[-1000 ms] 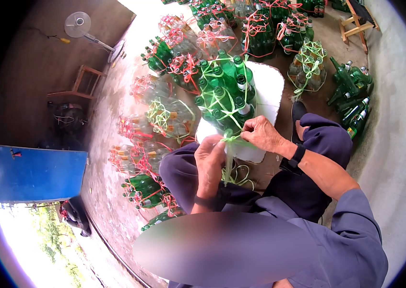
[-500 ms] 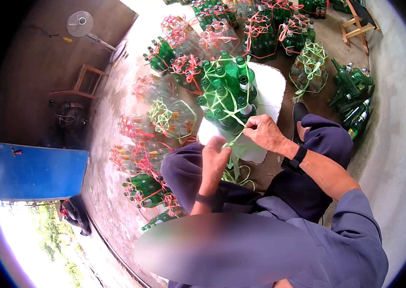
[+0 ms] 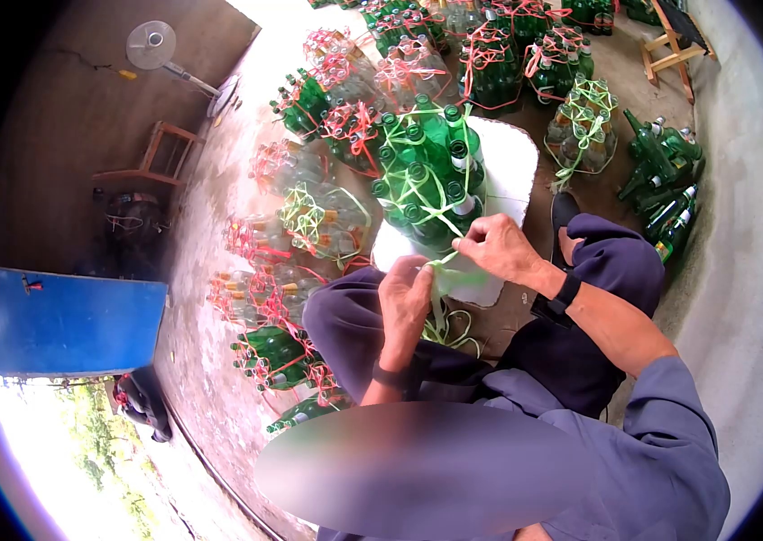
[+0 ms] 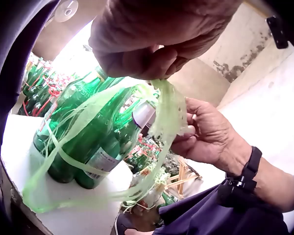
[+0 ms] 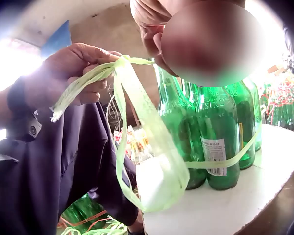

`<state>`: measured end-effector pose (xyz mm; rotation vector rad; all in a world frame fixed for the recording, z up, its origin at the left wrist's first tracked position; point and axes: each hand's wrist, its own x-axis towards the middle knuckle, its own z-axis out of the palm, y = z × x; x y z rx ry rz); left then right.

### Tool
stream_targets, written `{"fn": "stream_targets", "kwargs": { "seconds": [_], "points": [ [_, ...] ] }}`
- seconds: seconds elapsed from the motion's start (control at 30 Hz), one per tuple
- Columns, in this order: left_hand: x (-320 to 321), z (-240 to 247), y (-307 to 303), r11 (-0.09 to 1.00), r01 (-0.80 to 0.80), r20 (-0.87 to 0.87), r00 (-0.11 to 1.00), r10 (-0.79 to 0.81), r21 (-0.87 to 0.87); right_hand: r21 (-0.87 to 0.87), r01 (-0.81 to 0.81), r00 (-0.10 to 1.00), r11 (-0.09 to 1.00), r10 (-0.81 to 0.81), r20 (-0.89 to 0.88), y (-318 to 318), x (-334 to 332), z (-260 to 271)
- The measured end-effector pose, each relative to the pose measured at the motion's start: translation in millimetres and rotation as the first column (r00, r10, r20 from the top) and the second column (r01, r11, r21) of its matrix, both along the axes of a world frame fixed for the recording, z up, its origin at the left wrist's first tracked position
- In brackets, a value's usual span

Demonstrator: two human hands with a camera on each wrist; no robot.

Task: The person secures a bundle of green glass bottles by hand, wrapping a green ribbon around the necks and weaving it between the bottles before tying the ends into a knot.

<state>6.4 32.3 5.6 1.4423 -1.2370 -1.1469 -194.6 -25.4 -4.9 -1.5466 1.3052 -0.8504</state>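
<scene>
in the head view, find a bundle of green bottles (image 3: 427,176) upright on a white stand (image 3: 512,171), with green twine (image 5: 149,117) crossed over the necks. see there, too, a wooden frame (image 3: 160,153) leaning near the dark wall and, around the stand, more bundles tied in red twine (image 3: 354,126). from the right wrist, see what is hidden from above: a printed label (image 5: 215,154) low on a near bottle, a strip of green twine round the lower bodies, and a broad loop hanging below the left hand (image 3: 404,293). from the left wrist, see that loop sweep in front of the bottles.

as for the left hand, closed narrowly, pinching the gathered green twine between thumb and fingers just beside the bundle. as for the right hand (image 3: 503,248), also narrow, fingertips pinching a thin strand near the left fingertips; mostly blurred in the right wrist view.
</scene>
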Motion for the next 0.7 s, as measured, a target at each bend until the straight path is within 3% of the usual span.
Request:
{"fn": "stream_targets", "kwargs": {
  "seconds": [0.03,0.1,0.17,0.27,0.33,0.43,0.7],
  "points": [
    [0.0,-0.2,-0.2,1.000,0.006,0.009,1.000,-0.006,-0.004,0.000,-0.001,1.000,1.000,0.001,0.000,0.4,0.1,0.6],
    [-0.5,-0.8,-0.6,1.000,0.017,0.021,1.000,-0.017,-0.005,-0.119,0.160,0.982,0.980,-0.146,0.121,1.4,-0.9,1.6],
    [-0.6,-3.5,-1.6,1.000,0.030,0.033,0.999,-0.029,-0.006,-0.180,0.176,0.981,0.968,-0.156,0.118,3.6,-1.7,5.0],
    [-0.9,-8.5,-2.6,0.999,0.041,0.042,0.998,-0.040,-0.012,-0.196,0.049,0.985,0.979,-0.016,0.169,7.4,-1.0,10.0],
    [-3.1,-7.2,-2.8,0.999,0.039,0.020,0.999,-0.039,-0.013,-0.173,-0.152,0.966,0.973,0.183,0.183,10.4,3.1,2.7],
    [-4.1,-5.0,-2.9,0.998,0.057,0.020,0.998,-0.057,0.001,-0.227,-0.224,0.962,0.948,0.253,0.104,8.5,8.0,-4.7],
    [-11.6,8.0,-1.9,0.995,0.033,-0.141,0.990,-0.020,0.094,-0.049,-0.243,0.947,0.969,0.248,0.202,4.3,8.8,-8.5]
  ]
}}
